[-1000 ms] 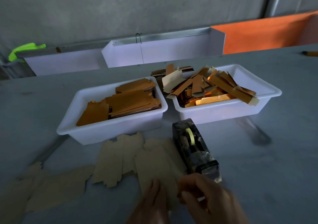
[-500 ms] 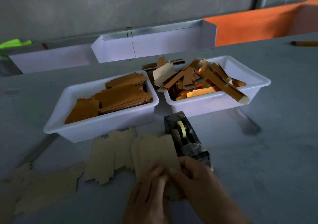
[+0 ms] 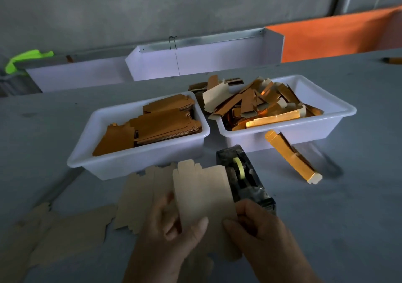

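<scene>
A flat beige cardboard box blank [image 3: 202,193] is lifted off the grey table between both hands. My left hand [image 3: 171,228] pinches its lower left edge, thumb on top. My right hand [image 3: 256,226] pinches its lower right corner. Right behind the blank stands a dark tape dispenser [image 3: 243,176] with a yellow tape roll. More beige blanks [image 3: 141,193] lie flat on the table to the left.
A white tub [image 3: 134,163] at left holds stacked golden flat blanks. A second white tub [image 3: 304,130] at right holds a jumble of folded golden boxes. One folded golden box [image 3: 291,156] lies on the table before it. White trays [image 3: 204,58] line the far edge.
Both hands have raised the beige blank off the table and tilted it up. A folded golden box now lies in front of the right tub, where none lay before.
</scene>
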`<state>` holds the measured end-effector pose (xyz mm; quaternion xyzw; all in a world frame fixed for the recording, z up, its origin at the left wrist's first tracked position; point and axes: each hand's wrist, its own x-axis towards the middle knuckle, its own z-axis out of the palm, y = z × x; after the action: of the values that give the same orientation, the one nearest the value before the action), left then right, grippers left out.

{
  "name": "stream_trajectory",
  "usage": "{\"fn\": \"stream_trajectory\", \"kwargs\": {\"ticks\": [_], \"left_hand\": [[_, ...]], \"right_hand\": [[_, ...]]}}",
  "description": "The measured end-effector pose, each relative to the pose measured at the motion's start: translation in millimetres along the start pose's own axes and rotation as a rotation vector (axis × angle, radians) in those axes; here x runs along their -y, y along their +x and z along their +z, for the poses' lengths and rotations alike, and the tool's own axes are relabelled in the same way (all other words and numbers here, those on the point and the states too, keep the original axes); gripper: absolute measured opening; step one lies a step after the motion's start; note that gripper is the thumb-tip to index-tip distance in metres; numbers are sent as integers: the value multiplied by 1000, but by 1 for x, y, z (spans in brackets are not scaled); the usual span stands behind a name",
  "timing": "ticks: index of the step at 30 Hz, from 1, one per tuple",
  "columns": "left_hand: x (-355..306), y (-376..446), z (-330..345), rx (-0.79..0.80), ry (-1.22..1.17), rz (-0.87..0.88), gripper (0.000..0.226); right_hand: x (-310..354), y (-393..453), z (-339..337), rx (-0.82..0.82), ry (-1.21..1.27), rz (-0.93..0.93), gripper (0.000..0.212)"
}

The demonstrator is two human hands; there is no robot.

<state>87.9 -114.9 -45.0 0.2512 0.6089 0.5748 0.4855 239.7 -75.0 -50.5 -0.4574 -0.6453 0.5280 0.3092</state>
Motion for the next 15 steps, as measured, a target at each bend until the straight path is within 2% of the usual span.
{"fn": "stream_trajectory", "kwargs": {"ticks": [3,5,9,12,15], "left_hand": [[6,7,1,-107,148,83,55],[8,7,4,-132,147,92,32],[9,6,5,-125,148,109,30],[10,4,8,-131,75,42,28],[11,3,12,-136,35,52,21]], "right_hand": [[-11,-1,6,-11,3,-25,12],[-10,-1,6,-7,-45,-47,9],[-3,1,1,-57,-114,-57,16],[1,0,-1,-144,-170,-94,20],[6,-3,1,-172,-192,-137,14]]}}
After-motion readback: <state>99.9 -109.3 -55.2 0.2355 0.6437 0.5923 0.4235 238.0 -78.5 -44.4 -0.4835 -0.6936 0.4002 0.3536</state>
